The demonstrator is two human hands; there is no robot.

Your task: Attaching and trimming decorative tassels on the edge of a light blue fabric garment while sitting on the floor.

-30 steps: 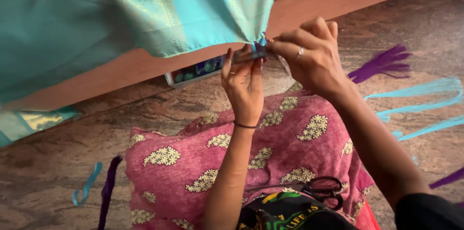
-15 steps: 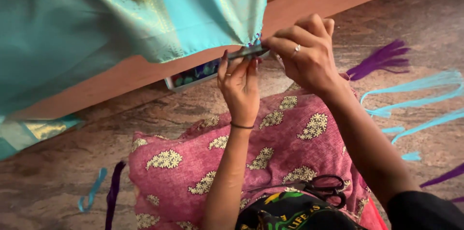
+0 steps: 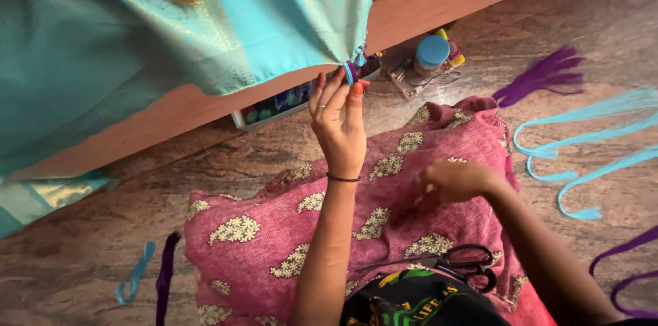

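Head view: left hand (image 3: pixel 337 124) pinching teal fabric (image 3: pixel 205 31) corner; right hand (image 3: pixel 452 182) loosely curled, empty, on pink cloth (image 3: pixel 274 244).

A teal silk cloth (image 3: pixel 171 31) with fine gold pattern hangs over the wooden ledge's edge. Its lower right corner, gathered into a small blue-and-purple tassel (image 3: pixel 351 71), is pinched between raised fingertips.

scissors (image 3: pixel 466 262) on cloth (image 3: pixel 274 244), right of forearm (image 3: pixel 325 257)

One head-worn view looks steeply down, close over lap (image 3: pixel 356 230) and floor (image 3: pixel 89 257).
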